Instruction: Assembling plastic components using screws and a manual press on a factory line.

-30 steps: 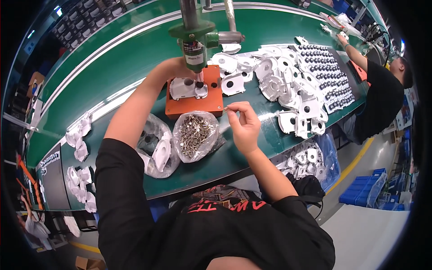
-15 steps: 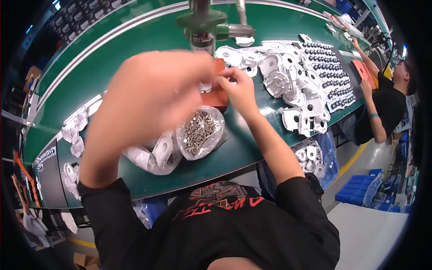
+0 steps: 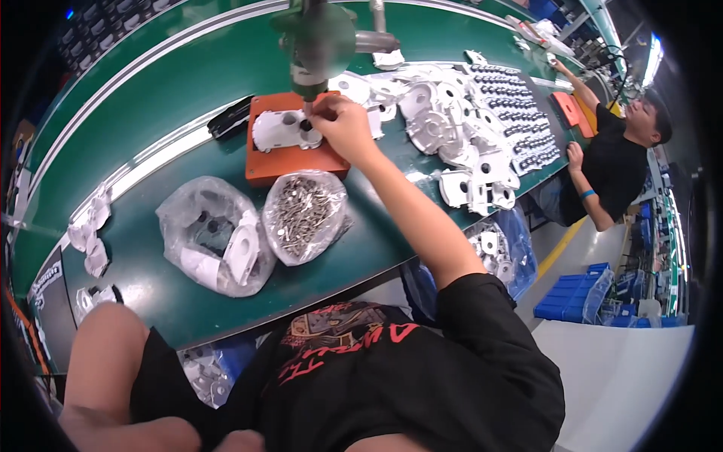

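An orange fixture block [image 3: 260, 164] stands on the green bench, with a white plastic housing part [image 3: 277, 130] lying on it. Above the part hangs a vertical power screwdriver [image 3: 307, 77], its tip close over the part's right end. My right hand [image 3: 345, 126] is at that tip, thumb and fingers pinched together; whatever they hold is too small to make out. My left arm is folded back at the lower left. Of my left hand [image 3: 154, 435] only a portion shows at the lower edge, and its fingers are mostly cut off.
Near the fixture sit an open plastic bag of screws [image 3: 301, 215] and a clear bag with white parts [image 3: 215, 248]. White housings [image 3: 444, 124] are heaped to the right, beside rows of black-fitted parts [image 3: 508, 113]. A co-worker [image 3: 621, 162] sits at far right.
My left hand has drawn back from over the fixture to the lower left edge, uncovering the fixture and white part. My right hand stays at the screwdriver tip. The view has shifted slightly.
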{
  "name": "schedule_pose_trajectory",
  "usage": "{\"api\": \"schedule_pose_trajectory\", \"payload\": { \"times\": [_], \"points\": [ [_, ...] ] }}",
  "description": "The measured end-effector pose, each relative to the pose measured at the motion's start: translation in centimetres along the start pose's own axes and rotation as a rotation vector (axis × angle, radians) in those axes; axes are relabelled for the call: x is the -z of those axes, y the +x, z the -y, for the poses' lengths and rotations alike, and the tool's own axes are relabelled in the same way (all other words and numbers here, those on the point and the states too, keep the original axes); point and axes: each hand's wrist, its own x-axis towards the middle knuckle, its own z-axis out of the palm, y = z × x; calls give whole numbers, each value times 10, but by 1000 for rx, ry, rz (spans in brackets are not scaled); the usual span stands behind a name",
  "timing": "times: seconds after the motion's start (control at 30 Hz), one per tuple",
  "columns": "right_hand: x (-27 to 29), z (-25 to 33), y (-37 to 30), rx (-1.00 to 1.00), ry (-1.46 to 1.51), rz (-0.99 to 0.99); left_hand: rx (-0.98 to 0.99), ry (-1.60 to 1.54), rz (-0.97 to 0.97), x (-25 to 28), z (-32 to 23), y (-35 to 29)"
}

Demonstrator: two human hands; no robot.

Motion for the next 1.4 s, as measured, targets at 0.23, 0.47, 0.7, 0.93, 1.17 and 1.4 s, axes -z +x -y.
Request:
{"api": "schedule_pose_trajectory", "payload": {
  "times": [0.23, 0.47, 0.7, 0.93, 1.17, 1.4],
  "points": [
    [-7, 8, -4, -40, 80, -35, 186, -97, 312, -17, 19, -131],
    [-2, 6, -5, -57, -8, 22, -233, -107, -469, -54, 4, -131],
    [-6, 4, -4, 62, -16, -36, -323, -213, -110, -47, 15, -130],
    [-7, -3, -6, 82, 13, -56, -419, -270, 233, -17, 42, -112],
    [-3, 2, -7, 35, -33, -50, -493, -391, 183, -29, 56, -112],
    [-12, 10, -7, 82, -62, -43, -573, -508, 89, -26, 43, -80]
  ]
}}
